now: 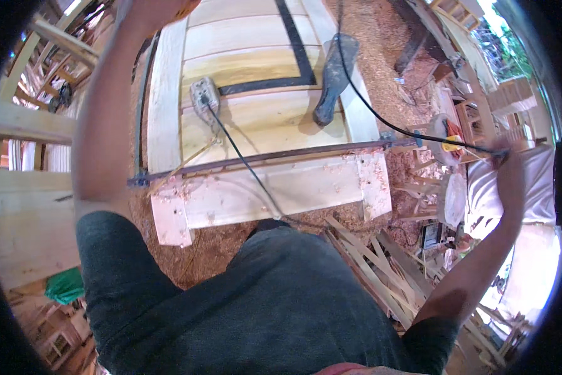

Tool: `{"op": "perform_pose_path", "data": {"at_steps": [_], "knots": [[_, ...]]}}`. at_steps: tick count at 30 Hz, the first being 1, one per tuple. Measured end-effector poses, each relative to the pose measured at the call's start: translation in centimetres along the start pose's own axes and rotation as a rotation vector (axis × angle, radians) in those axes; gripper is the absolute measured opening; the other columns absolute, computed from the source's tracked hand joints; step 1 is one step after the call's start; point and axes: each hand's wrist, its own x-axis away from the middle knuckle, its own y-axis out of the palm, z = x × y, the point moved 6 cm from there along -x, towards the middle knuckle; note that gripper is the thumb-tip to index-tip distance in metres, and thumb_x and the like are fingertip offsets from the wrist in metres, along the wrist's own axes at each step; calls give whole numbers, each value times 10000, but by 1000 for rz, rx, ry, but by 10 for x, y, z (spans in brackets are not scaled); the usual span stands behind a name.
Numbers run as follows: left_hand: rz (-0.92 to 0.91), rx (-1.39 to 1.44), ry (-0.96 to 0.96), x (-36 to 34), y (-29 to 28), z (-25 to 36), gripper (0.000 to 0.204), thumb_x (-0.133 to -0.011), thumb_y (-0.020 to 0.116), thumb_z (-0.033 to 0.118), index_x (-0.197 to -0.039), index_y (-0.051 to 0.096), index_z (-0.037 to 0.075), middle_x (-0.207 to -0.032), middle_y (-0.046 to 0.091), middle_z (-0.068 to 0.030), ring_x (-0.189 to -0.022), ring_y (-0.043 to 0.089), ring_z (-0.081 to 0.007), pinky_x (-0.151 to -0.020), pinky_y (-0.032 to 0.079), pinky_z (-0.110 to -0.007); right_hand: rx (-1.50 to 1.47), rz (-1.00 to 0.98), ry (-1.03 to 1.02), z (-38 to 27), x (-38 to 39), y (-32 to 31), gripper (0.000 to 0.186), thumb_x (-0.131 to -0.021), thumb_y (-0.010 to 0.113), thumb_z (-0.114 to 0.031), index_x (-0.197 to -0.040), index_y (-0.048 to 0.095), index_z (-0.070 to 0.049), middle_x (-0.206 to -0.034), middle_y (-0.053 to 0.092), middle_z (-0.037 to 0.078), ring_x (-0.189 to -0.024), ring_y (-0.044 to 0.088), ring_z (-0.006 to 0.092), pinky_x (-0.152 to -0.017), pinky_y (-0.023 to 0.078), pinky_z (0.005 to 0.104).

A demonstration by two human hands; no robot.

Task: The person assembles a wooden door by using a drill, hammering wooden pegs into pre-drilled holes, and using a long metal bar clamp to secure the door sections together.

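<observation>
My left hand (165, 11) reaches to the top edge, its fingers mostly out of frame. At the right, my right hand (507, 150) is blurred, closed around a black cable (381, 115). Before me lies a pale planked wooden panel (262, 119) with a black L-shaped strip (303, 69) on it. A grey extension socket (203, 94) sits there with a cord running from it, and a dark elongated object (334, 78), too unclear to name, lies to its right. A long metal bar clamp (243, 163) spans the panel above a short board (268, 197) scattered with shavings.
Timber framing (30, 125) stands at the left. At the right are a yellow object (451, 144), round light pieces (450, 197), a white cloth (525, 181) and piled offcuts (393, 269). Shavings (387, 81) cover the floor. A green sheet (64, 286) lies low at the left.
</observation>
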Motion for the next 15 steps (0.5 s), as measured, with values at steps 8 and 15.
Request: {"op": "perform_pose_path", "data": {"at_steps": [8, 15], "knots": [[-213, -103, -58, -4, 47, -139, 759, -498, 921, 358, -1153, 695, 49, -1013, 749, -116, -894, 718, -223, -822, 573, -358, -191, 300, -566, -282, -27, 58, 548, -952, 619, -122, -1471, 447, -101, -1289, 641, 210, -1200, 632, 334, -1005, 493, 424], [-578, -219, -433, -12, 123, -266, 583, -487, 897, 384, -908, 757, 6, -877, 751, -137, -748, 711, -250, -728, 569, -351, -135, -359, -172, -125, 56, 242, 442, -889, 634, -73, -1327, 597, -35, -1297, 624, 231, -1232, 569, 413, -1069, 438, 462]]}}
